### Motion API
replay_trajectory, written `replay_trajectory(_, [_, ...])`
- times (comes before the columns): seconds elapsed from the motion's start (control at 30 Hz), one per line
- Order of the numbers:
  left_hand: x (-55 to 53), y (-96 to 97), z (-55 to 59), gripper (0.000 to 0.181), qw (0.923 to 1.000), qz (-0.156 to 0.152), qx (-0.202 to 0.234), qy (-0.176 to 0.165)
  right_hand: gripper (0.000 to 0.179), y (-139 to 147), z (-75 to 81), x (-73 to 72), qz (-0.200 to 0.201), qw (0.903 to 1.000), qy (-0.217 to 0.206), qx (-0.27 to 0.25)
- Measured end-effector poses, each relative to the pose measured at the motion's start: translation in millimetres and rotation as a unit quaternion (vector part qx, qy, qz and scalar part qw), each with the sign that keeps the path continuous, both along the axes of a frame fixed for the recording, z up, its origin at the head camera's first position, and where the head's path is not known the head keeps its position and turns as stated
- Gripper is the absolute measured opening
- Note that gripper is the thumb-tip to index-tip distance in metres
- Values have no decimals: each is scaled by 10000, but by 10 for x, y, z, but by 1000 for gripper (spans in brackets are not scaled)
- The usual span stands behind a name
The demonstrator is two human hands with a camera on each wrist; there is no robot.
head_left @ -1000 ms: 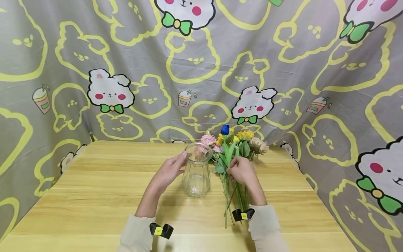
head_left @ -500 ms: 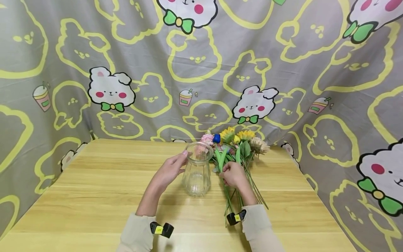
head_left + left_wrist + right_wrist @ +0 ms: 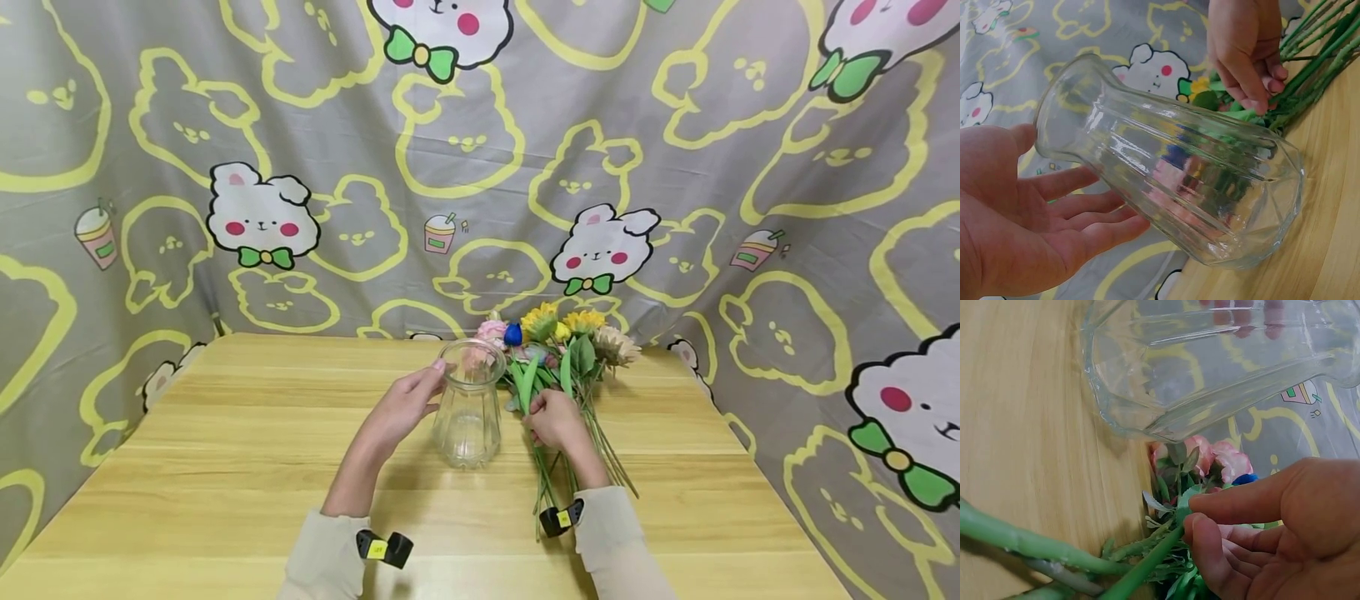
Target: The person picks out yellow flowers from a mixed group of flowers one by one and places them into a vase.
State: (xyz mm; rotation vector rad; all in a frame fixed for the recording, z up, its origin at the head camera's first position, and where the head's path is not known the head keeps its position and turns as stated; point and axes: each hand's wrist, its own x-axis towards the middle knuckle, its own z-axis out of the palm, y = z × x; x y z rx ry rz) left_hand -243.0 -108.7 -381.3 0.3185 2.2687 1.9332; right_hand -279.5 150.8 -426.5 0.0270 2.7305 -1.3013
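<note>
A clear ribbed glass vase (image 3: 468,421) stands upright at the table's middle. My left hand (image 3: 405,404) is at its left side; in the left wrist view the thumb is at the rim and the fairly straight fingers (image 3: 1094,209) lie along the glass. To the vase's right, my right hand (image 3: 558,421) pinches the green stem (image 3: 1144,565) of a blue tulip (image 3: 513,335) between thumb and forefinger. The tulip's bloom lies among the other flowers, its broad leaves (image 3: 527,379) just above the hand. Part of the stem is hidden behind my fingers.
Around the tulip lie yellow sunflowers (image 3: 581,323), pink flowers (image 3: 1232,462) and a beige bloom (image 3: 617,346), their loose stems (image 3: 611,450) pointing towards me. The wooden table (image 3: 247,433) is bordered by a patterned grey cloth (image 3: 360,133) behind and at both sides.
My right hand and the blue tulip have moved left and lower, the bloom dropping from above the sunflowers to beside the pink flowers. Several stems now show right of my wrist. My left hand stays put.
</note>
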Motion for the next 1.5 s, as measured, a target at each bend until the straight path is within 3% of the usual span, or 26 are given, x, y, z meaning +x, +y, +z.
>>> replay_trajectory(0.3, [-2,1,-12,66,10000,2,37,-16,10,110,132,41,-52,9998,208,32])
replay_trajectory(0.53, [-1,4,-27,66,10000,83,17,-45,18,386,300,61,-576,9964,578,-220])
replay_trajectory(0.77, [-21,-9,-38,68,9999,51,81,-32,18,614,290,45,-828,9921,707,629])
replay_trajectory(1.1, [-2,-7,-37,67,9999,58,78,-53,37,651,152,-2,-634,9913,484,1046])
replay_trajectory(1.23, [-9,1,-39,66,9999,91,97,-43,47,682,145,-8,-597,9928,308,989])
replay_trajectory(1.5, [-19,5,-27,66,10000,37,44,8,51,654,193,-3,-495,9936,-21,1015])
